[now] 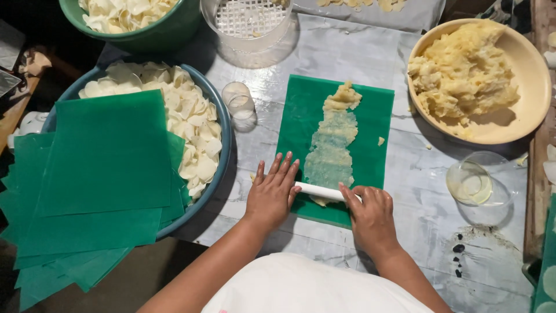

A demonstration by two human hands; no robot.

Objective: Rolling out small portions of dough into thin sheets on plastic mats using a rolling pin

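Note:
A green plastic sheet [370, 124] lies on the table with a strip of pale yellow dough [331, 148] pressed thin along its middle; the far end [343, 97] is still a thick lump. A white rolling tube [317, 190] lies across the sheet's near end. My left hand [271, 192] rests flat on the tube's left end, fingers spread. My right hand [370, 214] presses on its right end, fingers curled over it.
A cream bowl [530, 69] of dough mash sits at the right. A blue basin [223, 124] of white round slices on the left is half covered by stacked green sheets [98, 168]. Around these are a green bowl [168, 32], a clear perforated container [249, 26], a small glass [239, 104] and a glass oil bowl [478, 182].

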